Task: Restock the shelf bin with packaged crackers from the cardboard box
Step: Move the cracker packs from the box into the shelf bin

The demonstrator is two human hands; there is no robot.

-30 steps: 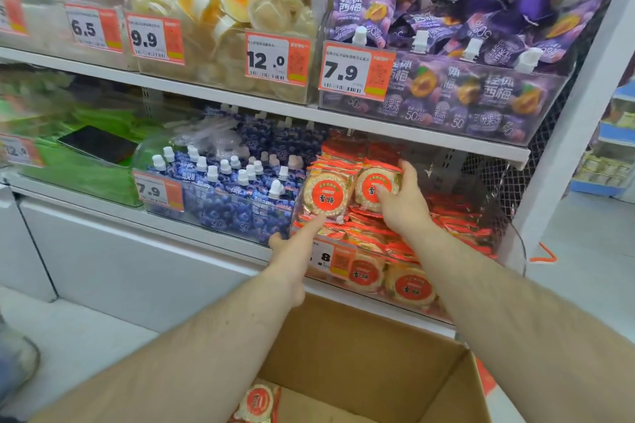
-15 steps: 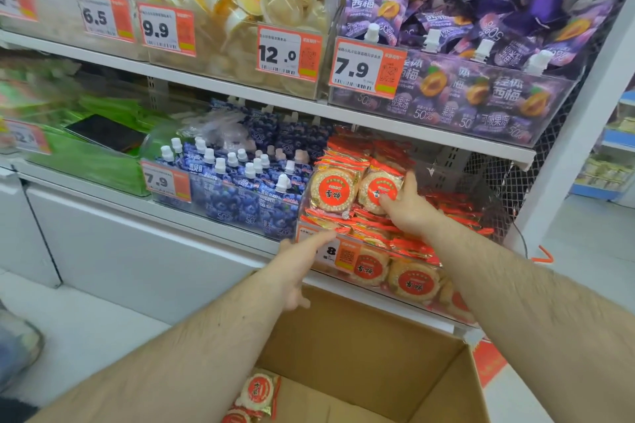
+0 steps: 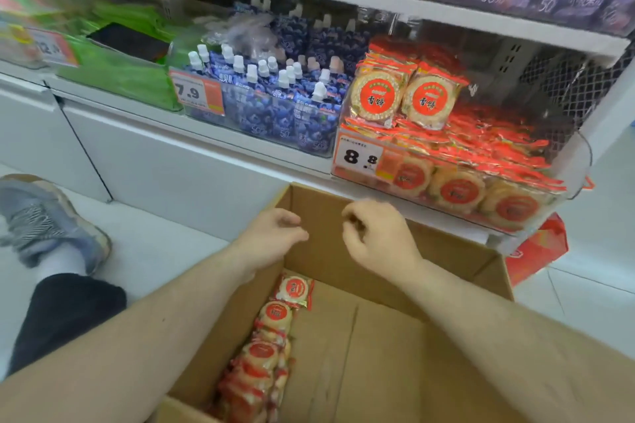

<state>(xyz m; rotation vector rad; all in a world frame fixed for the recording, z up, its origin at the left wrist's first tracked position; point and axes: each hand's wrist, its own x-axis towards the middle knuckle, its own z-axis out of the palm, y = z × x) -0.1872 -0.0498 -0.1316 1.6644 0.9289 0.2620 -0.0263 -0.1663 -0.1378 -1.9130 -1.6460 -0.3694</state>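
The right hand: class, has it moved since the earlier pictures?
Yes. The right hand has left the upright cracker packs in the shelf bin and come down over the open cardboard box, holding nothing.

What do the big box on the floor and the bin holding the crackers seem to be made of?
The box looks like plain brown cardboard: matte, with a folded flap seam across its floor. The bin seems to be clear glossy plastic, since the cracker packs show through its front wall and its rim catches light.
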